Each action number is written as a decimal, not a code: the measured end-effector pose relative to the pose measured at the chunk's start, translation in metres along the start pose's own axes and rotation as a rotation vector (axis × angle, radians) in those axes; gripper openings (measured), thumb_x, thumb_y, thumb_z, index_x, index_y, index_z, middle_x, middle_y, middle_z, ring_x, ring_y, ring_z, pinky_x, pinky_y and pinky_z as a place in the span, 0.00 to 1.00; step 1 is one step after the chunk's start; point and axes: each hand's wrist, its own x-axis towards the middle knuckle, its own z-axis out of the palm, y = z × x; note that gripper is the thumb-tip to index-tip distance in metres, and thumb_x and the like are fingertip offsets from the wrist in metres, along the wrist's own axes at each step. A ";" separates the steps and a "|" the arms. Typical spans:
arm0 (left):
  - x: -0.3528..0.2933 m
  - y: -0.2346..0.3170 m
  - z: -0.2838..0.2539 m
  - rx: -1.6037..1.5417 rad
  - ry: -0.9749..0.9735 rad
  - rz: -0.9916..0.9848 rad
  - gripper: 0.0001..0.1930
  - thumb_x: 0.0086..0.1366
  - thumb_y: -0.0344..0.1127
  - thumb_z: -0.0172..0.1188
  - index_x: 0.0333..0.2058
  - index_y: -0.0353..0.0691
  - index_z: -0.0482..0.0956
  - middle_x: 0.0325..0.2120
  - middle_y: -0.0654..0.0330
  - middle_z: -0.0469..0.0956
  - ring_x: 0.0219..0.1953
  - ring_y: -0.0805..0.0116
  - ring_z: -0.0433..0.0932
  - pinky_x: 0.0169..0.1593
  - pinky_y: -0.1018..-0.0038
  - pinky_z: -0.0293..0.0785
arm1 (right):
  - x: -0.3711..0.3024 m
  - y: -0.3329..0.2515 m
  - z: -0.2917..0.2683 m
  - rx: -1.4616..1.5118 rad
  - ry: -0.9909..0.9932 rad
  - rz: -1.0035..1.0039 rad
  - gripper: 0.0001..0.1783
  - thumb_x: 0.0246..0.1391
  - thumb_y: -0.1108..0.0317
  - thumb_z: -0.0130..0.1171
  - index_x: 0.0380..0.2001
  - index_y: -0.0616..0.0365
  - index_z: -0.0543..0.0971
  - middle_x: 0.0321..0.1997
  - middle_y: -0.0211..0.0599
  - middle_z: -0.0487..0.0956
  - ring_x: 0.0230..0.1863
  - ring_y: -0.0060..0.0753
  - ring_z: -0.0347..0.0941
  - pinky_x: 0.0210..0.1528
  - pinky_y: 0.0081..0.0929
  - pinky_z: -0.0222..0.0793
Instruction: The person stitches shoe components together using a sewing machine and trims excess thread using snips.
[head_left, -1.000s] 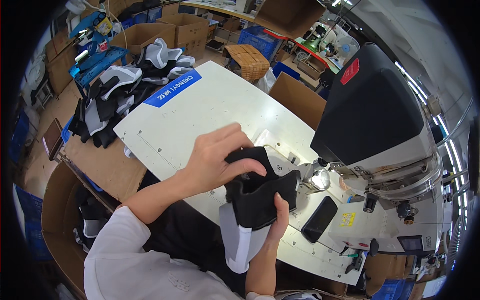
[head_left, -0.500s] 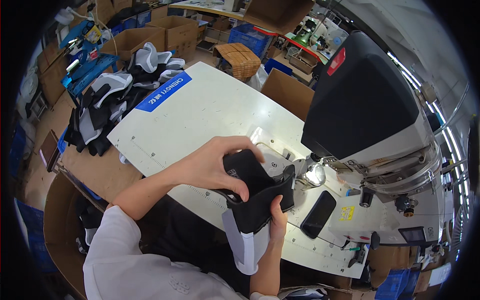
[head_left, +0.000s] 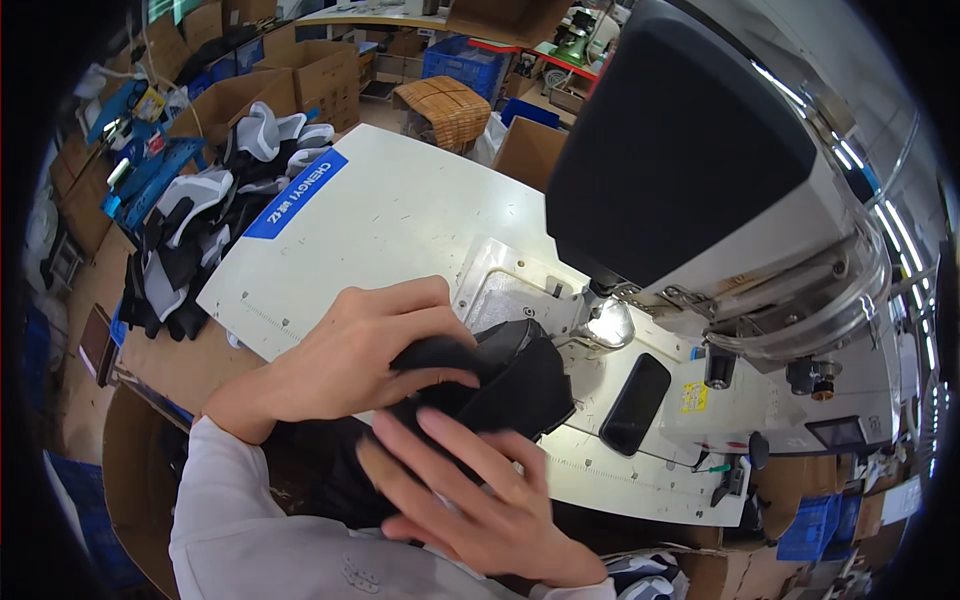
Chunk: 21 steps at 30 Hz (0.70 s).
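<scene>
A black shoe upper (head_left: 525, 385) is in front of me at the near edge of the white sewing machine table (head_left: 400, 215). My left hand (head_left: 360, 345) grips its left part, thumb and fingers closed round the black padded fabric. Below it, my right hand (head_left: 480, 500) is somewhat smeared by motion, its fingers stretched out and apart near the upper's lower side. Whether those fingertips touch the fabric I cannot tell. Beyond the upper stands the shiny metal needle area (head_left: 607, 325) of the sewing machine (head_left: 690, 150). Both hands hide part of the upper.
A black phone (head_left: 637, 403) lies on the table right of the upper. Several grey and black shoe uppers (head_left: 185, 225) are heaped at the far left. Cardboard boxes (head_left: 325, 80), a blue crate (head_left: 465, 65) and a woven-covered seat (head_left: 443, 110) stand behind the table.
The upper has been turned, so its grey and white part no longer shows. My right hand has let go of its right side and moved left and down. My left hand has shifted left.
</scene>
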 end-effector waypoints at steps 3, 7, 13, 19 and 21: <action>0.002 0.001 -0.009 0.063 0.051 0.016 0.14 0.44 0.27 0.73 0.33 0.39 0.83 0.25 0.59 0.73 0.27 0.63 0.75 0.31 0.74 0.68 | -0.009 0.024 0.012 0.010 -0.015 0.206 0.28 0.47 0.41 0.59 0.46 0.47 0.80 0.34 0.26 0.73 0.46 0.31 0.67 0.50 0.39 0.55; 0.018 -0.002 -0.010 0.108 0.103 0.058 0.15 0.44 0.26 0.73 0.33 0.36 0.82 0.24 0.59 0.73 0.27 0.64 0.74 0.30 0.75 0.68 | -0.048 0.055 0.009 -0.228 0.017 0.306 0.25 0.49 0.47 0.61 0.45 0.49 0.80 0.38 0.24 0.76 0.48 0.31 0.67 0.51 0.37 0.53; 0.060 -0.030 0.007 0.757 0.181 0.261 0.15 0.42 0.25 0.65 0.34 0.39 0.79 0.36 0.62 0.73 0.29 0.63 0.77 0.32 0.71 0.74 | -0.037 0.092 0.038 -0.165 0.216 0.407 0.16 0.53 0.62 0.62 0.44 0.58 0.79 0.52 0.33 0.77 0.58 0.32 0.68 0.54 0.38 0.59; 0.104 -0.131 0.055 0.840 0.336 0.403 0.11 0.47 0.24 0.60 0.33 0.34 0.79 0.37 0.53 0.77 0.31 0.60 0.78 0.33 0.67 0.74 | -0.051 0.137 0.031 0.054 0.625 0.880 0.07 0.57 0.73 0.53 0.25 0.60 0.74 0.30 0.36 0.76 0.35 0.30 0.71 0.41 0.28 0.65; 0.106 -0.131 0.086 0.780 0.341 0.475 0.10 0.47 0.24 0.60 0.32 0.34 0.79 0.35 0.52 0.77 0.31 0.59 0.77 0.34 0.67 0.74 | -0.120 0.213 0.060 0.157 0.620 1.077 0.08 0.58 0.73 0.52 0.24 0.60 0.73 0.29 0.34 0.76 0.34 0.27 0.71 0.40 0.27 0.67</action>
